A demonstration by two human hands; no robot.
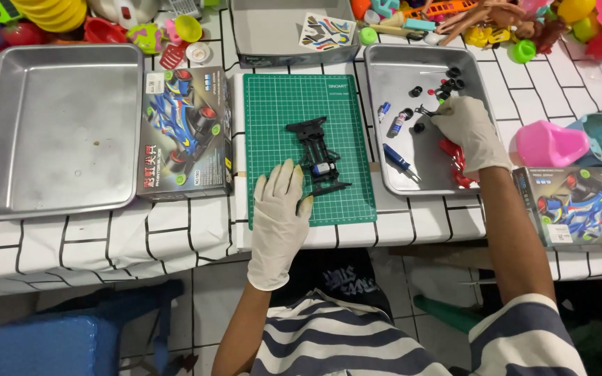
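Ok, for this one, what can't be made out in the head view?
- What the gloved right hand pinches over the right metal tray: too small, hidden by its fingers.
- The red plastic part in that tray: mostly covered by the right wrist.
- The second toy car box: cut off by the right edge.
- The black toy car chassis on the green cutting mat: its near end sits behind the gloved left hand.

Shiny metal trays, matt green mat, black plastic chassis

Single head view, looking steeply down, near.
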